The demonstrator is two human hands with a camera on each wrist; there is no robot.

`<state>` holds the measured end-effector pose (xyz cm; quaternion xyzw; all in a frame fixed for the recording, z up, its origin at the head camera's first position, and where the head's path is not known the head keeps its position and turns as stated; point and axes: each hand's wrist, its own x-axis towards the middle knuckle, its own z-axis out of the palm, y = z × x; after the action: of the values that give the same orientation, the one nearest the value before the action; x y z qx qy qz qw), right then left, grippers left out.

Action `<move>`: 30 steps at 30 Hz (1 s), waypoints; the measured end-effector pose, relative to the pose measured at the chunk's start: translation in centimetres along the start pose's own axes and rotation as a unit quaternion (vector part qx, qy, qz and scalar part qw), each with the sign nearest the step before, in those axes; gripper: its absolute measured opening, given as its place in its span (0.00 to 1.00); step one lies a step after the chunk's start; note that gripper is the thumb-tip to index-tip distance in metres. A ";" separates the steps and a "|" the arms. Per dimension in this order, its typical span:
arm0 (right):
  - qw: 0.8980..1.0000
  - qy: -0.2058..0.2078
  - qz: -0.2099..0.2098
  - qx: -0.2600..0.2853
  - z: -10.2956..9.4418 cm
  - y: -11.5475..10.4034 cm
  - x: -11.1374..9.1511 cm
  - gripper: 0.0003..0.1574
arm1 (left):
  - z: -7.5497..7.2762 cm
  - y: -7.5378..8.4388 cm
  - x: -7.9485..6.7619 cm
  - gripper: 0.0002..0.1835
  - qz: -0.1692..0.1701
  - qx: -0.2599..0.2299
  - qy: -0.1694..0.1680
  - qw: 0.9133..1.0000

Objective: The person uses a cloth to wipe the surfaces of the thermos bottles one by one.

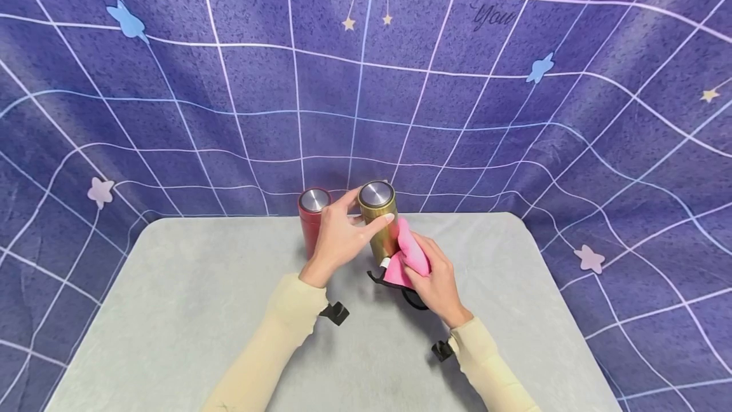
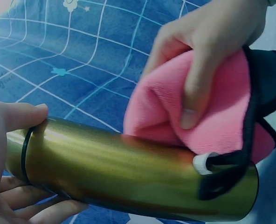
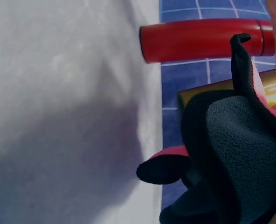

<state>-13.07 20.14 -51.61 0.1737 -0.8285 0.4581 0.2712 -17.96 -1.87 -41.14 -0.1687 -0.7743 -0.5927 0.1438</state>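
The gold bottle [image 2: 128, 172] is in the left hand [image 1: 342, 234], by the back edge of the tabletop [image 1: 200, 310]. Its silver lid [image 1: 377, 194] is up, and a red bottle [image 3: 198, 42] is near it. It is hard to tell if the gold bottle's bottom touches the tabletop. The left fingers curl around the bottle near its top. The right hand [image 1: 437, 275] pinches a bunched-up pink cloth [image 2: 149, 109], thumb on one side, and the cloth is against the bottle's lower part.

This looks like wiping. To do it well, the left hand should hold tight so the bottle does not spin. The right hand should lay the soft pink side flat and rub gently up and down. Turning the bottle a little would help with the back. The black strap [image 2: 217, 185] hangs across the bottle and could get in the way, so tucking it aside is smart.
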 end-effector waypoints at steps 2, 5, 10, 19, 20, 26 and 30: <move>1.000 0.007 -0.001 0.002 0.0 -0.6 0.3 0.41 | 0.1 -0.2 0.0 0.35 -0.005 -0.001 -0.006 1.000; 1.000 0.021 -0.007 0.007 -0.1 -1.5 0.8 0.41 | 0.4 -0.5 -0.1 0.35 -0.011 -0.007 -0.017 1.000; 0.999 0.042 -0.021 0.019 -0.4 -3.2 1.8 0.38 | 0.8 -0.9 -0.1 0.35 -0.015 -0.019 -0.026 0.999; 0.998 0.044 -0.020 0.033 -0.5 -3.4 2.7 0.36 | 0.9 -1.5 -0.5 0.35 -0.007 -0.015 -0.028 0.999; 0.998 0.045 -0.024 0.033 -0.4 -3.5 2.7 0.36 | 0.9 -1.6 -0.5 0.34 -0.007 -0.015 -0.027 0.999; 0.997 0.051 -0.037 0.035 -0.9 -6.1 3.0 0.36 | 1.1 -2.0 -0.6 0.34 -0.006 -0.012 -0.030 0.999; 0.997 0.054 -0.044 0.035 -1.5 -7.0 2.7 0.37 | 1.5 -2.2 -0.5 0.34 -0.015 0.007 -0.042 0.999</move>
<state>-11.01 17.71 -44.66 0.1947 -0.7876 0.4832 0.3291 -18.46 -0.97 -43.65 -0.1810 -0.7860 -0.5821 0.1034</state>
